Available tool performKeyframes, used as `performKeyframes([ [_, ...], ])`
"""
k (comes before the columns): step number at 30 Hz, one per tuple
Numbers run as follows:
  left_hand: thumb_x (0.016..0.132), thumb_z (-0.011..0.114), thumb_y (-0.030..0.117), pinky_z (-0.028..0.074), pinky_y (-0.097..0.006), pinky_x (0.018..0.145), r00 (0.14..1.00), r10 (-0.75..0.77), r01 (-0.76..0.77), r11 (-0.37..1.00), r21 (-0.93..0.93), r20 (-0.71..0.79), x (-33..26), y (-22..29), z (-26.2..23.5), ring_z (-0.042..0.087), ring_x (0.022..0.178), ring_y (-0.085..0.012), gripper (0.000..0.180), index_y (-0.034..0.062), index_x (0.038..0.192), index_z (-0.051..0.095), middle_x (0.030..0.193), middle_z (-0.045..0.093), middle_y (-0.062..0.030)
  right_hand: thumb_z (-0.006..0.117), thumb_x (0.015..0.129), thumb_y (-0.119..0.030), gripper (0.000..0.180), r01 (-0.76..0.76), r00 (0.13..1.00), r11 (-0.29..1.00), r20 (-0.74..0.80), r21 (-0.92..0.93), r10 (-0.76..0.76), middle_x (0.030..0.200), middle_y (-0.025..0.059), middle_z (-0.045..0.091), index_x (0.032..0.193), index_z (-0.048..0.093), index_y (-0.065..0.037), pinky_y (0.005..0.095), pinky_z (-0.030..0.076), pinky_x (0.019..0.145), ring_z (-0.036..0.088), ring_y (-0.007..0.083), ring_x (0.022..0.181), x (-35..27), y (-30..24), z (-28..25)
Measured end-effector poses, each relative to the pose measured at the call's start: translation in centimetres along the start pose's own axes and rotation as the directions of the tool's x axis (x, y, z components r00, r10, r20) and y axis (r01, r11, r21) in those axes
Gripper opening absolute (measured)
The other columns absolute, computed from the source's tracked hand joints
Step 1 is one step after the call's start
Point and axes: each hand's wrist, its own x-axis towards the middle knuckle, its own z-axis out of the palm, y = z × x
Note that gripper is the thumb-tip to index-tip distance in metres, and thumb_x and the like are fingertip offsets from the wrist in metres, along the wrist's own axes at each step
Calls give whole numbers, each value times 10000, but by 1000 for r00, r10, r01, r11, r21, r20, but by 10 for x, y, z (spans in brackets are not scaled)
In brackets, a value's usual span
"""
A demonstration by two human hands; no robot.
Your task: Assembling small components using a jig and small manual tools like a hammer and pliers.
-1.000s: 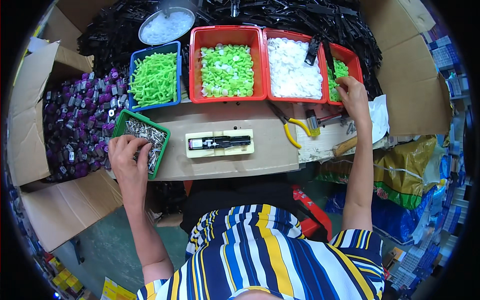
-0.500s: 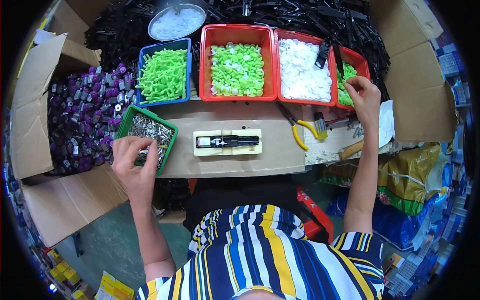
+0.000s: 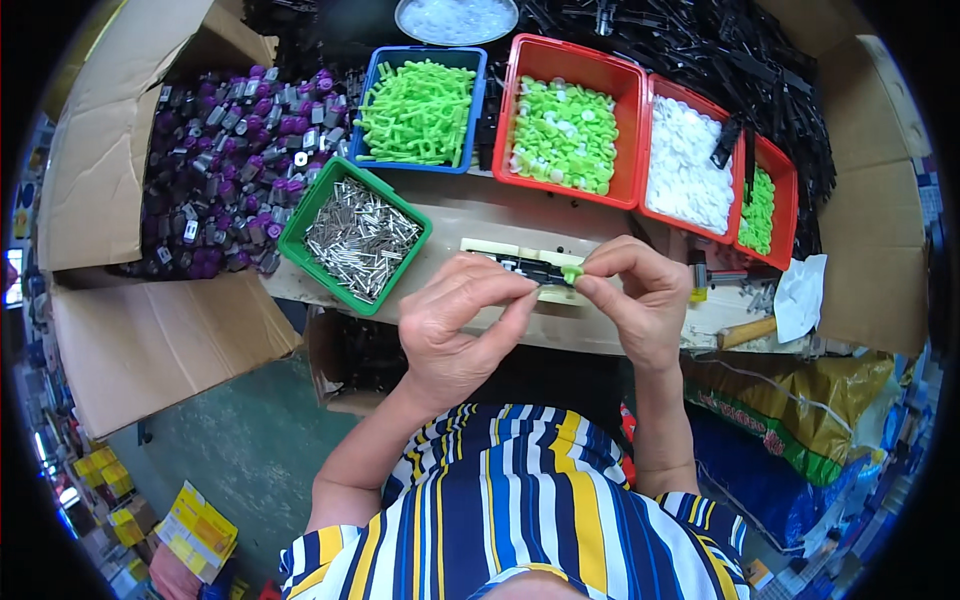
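Note:
My right hand [image 3: 645, 305] pinches a small bright green plastic piece [image 3: 571, 273] between thumb and finger, over the right part of a cream holder [image 3: 488, 246]. A long black plastic part [image 3: 538, 269] lies in that holder, partly covered by my hands. Beside the green piece, my left hand [image 3: 455, 325] is closed in a pinch; whatever its fingertips hold is too small to make out. To the left stands a green bin [image 3: 292, 246] of metal pins [image 3: 362, 238].
Behind are a blue bin [image 3: 367, 158] of green sticks, a red bin [image 3: 630, 130] of green pieces, and red bins of white discs [image 3: 690, 165] and green parts [image 3: 757, 212]. A cardboard box [image 3: 95, 190] holds purple-grey parts [image 3: 240, 150]. Black parts [image 3: 720, 60] pile behind.
My left hand has moved right from the pin bin to the holder. My right hand has come from the far-right red bin to the holder, now with a green piece. The view has shifted.

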Motion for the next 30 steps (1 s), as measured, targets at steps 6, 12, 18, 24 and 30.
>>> performKeyframes([
  [6,732,768,-86,539,-339,702,996,85,-85,996,9,-25,-3,-3,1,683,761,-246,195,-5,904,723,816,710,-97,778,784,31,101,-26,1000,991,11,128,24,832,101,675,839,695,44,264,460,697,607,146,763,-5,7,13],
  [12,739,781,-67,542,-337,699,985,174,-174,983,49,6,-2,-3,3,681,764,-251,218,7,934,719,842,713,-99,777,795,22,75,-24,1000,989,18,148,22,830,88,701,847,723,23,268,493,722,635,144,791,-6,8,13],
  [18,738,784,-54,547,-338,695,970,245,-240,951,196,2,-3,-2,4,678,777,-260,223,19,939,720,866,720,-95,772,809,9,66,-48,999,988,13,148,46,816,88,699,843,719,28,265,489,711,631,135,773,-8,7,14],
  [24,721,787,-49,541,-327,701,956,292,-283,930,234,-5,-4,-3,3,679,783,-254,228,13,932,726,873,725,-92,766,818,0,60,-74,997,982,2,175,75,809,85,695,840,718,29,260,488,707,625,127,769,-8,8,19],
  [30,702,784,-57,535,-324,711,950,312,-304,913,271,15,-4,-2,1,678,785,-252,234,3,921,725,866,724,-94,750,833,2,53,-126,991,960,-15,249,134,804,77,684,838,711,38,248,490,696,610,109,743,-7,8,23],
])
